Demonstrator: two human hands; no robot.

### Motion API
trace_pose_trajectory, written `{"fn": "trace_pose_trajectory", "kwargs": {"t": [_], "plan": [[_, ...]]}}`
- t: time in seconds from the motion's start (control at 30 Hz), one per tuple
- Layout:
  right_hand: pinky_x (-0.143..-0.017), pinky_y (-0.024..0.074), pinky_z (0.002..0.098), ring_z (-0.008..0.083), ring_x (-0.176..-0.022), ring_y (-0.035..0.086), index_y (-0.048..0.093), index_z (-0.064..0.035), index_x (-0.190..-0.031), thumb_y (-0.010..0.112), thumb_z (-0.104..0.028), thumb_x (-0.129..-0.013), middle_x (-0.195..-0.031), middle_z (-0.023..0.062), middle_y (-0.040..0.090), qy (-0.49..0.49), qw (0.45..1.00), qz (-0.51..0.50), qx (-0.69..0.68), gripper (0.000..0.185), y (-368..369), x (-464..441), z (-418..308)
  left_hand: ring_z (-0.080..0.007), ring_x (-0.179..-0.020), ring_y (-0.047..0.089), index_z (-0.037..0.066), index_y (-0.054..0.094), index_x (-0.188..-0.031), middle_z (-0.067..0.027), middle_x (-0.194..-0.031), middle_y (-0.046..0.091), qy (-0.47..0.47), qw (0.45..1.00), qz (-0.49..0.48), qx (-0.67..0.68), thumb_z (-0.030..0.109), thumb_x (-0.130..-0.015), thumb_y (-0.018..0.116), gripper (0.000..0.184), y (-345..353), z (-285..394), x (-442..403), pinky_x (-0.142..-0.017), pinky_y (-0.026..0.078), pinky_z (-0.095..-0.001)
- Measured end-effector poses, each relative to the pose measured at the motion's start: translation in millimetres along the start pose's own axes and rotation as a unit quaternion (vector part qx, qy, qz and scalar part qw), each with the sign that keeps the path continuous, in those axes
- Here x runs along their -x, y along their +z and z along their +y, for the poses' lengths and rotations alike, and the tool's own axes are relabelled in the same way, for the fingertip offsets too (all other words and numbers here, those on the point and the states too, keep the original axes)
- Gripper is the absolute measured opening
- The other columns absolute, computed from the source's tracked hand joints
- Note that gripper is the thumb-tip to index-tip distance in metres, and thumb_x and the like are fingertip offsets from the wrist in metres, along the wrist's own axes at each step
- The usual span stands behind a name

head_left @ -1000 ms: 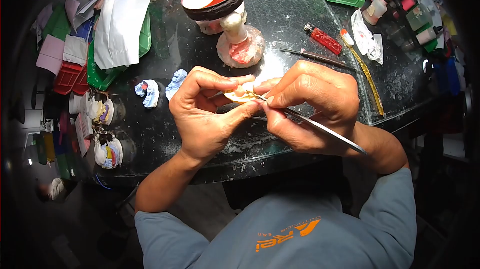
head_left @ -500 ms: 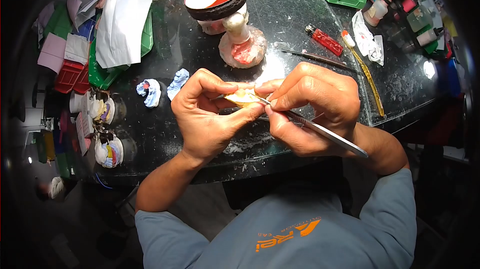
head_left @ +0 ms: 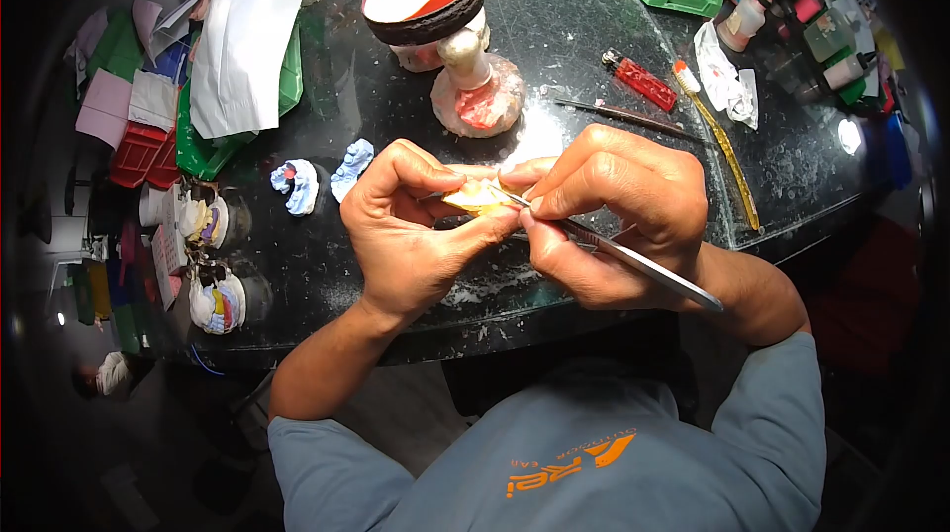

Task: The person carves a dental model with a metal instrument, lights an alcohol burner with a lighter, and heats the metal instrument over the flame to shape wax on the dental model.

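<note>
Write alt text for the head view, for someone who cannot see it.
The left hand holds a small yellowish piece; the right hand holds a metal tool to it, above a dark table. Two blue casts lie left, a lighter and toothbrush right.

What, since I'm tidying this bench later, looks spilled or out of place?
Pale residue smears the black bench near its front edge, and a crumpled white tissue lies beside the yellow toothbrush; both look like uncleared mess.

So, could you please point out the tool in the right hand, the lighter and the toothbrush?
Tool [head_left: 653, 271], head view: on its metal handle.
Lighter [head_left: 644, 85], head view: on its red body.
Toothbrush [head_left: 725, 140], head view: on its yellow handle.
</note>
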State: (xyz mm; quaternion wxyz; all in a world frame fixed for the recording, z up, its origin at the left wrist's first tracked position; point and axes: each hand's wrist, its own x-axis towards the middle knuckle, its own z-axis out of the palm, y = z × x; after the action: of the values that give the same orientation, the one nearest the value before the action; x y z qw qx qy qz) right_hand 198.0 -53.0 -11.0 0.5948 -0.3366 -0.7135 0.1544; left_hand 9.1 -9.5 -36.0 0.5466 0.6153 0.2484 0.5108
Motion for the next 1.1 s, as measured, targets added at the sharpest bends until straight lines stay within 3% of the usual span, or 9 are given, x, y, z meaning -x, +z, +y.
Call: {"fn": "trace_pose_trajectory", "kwargs": {"t": [0.2,0.3,0.5,0.9,1.0,1.1], "plan": [[-0.06,0.0541,0.0314,0.0237,-0.072,0.071,0.062,-0.0006,-0.075,0.072,0.005,-0.066,-0.075,0.0128,0.064,0.002,1.0,0.0,0.001,0.014,-1.9,-0.8,-0.7,-0.0174,-0.088,0.067,0.004,0.053,-0.087,-0.0033,-0.086,0.054,0.008,1.0,-0.004,0.008,-0.006,-0.068,0.085,0.039,1.0,0.5,-1.3,-0.077,0.055,-0.028],[-0.063,0.056,0.0315,0.024,-0.075,0.072,0.063,-0.0011,-0.077,0.073,0.004,-0.066,-0.075,0.0121,0.065,-0.005,1.0,0.004,0.011,0.015,0.8,-0.1,-2.3,-0.0253,-0.095,0.07,0.002,0.048,-0.084,-0.0064,-0.087,0.057,0.028,0.999,-0.019,-0.028,-0.006,-0.069,0.086,0.041,-2.3,1.8,-2.4,-0.079,0.061,-0.0325],[-0.07,0.0592,0.0329,0.0235,-0.075,0.072,0.065,-0.0032,-0.078,0.074,0.003,-0.066,-0.076,0.0093,0.066,-0.03,0.999,0.0,0.046,0.017,3.0,0.3,-3.2,-0.0253,-0.095,0.07,0.001,0.05,-0.082,-0.0069,-0.087,0.058,0.036,0.999,-0.015,-0.006,-0.006,-0.068,0.086,0.04,-2.2,-2.5,-2.3,-0.079,0.061,-0.0324],[-0.07,0.0597,0.0337,0.0232,-0.075,0.073,0.065,-0.0041,-0.078,0.076,0.002,-0.066,-0.077,0.0089,0.067,-0.03,0.998,-0.004,0.056,0.017,4.9,1.1,-2.6,-0.0283,-0.097,0.07,0.005,0.048,-0.087,-0.0046,-0.086,0.057,0.029,0.999,-0.034,-0.013,-0.007,-0.069,0.085,0.043,-4.6,-4.1,-1.2,-0.078,0.059,-0.0332],[-0.07,0.0598,0.0337,0.023,-0.074,0.072,0.065,-0.0041,-0.078,0.076,0.002,-0.066,-0.077,0.0089,0.067,-0.029,0.998,-0.004,0.054,0.017,4.0,1.0,-2.8,-0.0239,-0.094,0.07,0.002,0.05,-0.08,-0.0057,-0.083,0.059,0.022,1.0,-0.005,0.011,-0.005,-0.067,0.087,0.04,-1.1,-4.0,-1.0,-0.078,0.06,-0.032],[-0.08,0.0593,0.0385,0.0251,-0.08,0.073,0.065,-0.0005,-0.082,0.074,0.007,-0.067,-0.078,0.0114,0.066,-0.021,0.998,-0.034,0.051,0.019,0.4,-0.5,-7.1,-0.0233,-0.094,0.07,0.002,0.05,-0.08,-0.0057,-0.083,0.059,0.019,1.0,-0.006,0.005,-0.005,-0.067,0.087,0.04,-0.5,-1.8,-1.4,-0.078,0.06,-0.0316]]}}
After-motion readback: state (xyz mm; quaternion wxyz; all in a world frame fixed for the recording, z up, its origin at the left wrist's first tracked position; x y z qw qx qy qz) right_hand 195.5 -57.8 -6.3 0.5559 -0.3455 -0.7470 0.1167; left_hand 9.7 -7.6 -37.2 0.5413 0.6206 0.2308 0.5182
